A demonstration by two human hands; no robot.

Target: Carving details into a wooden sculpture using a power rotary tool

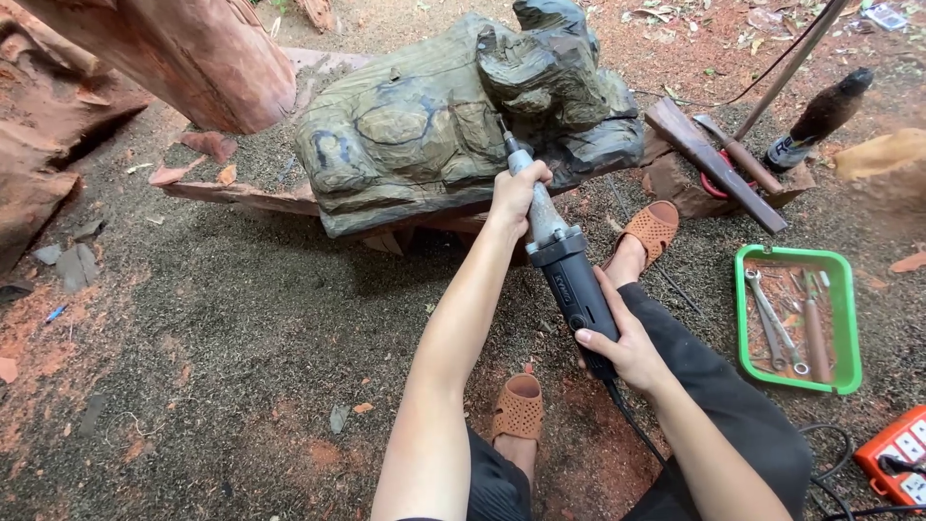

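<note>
Die grinder (pixel 564 265) clenched by left hand (pixel 516 193) and right hand (pixel 627 347), tip pointing up-left into carved wood (pixel 424 125)

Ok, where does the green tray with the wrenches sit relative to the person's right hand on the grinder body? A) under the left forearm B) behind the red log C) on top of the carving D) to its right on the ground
D: the green tray lies on the ground to the right of the right hand, which grips the grinder.
</note>
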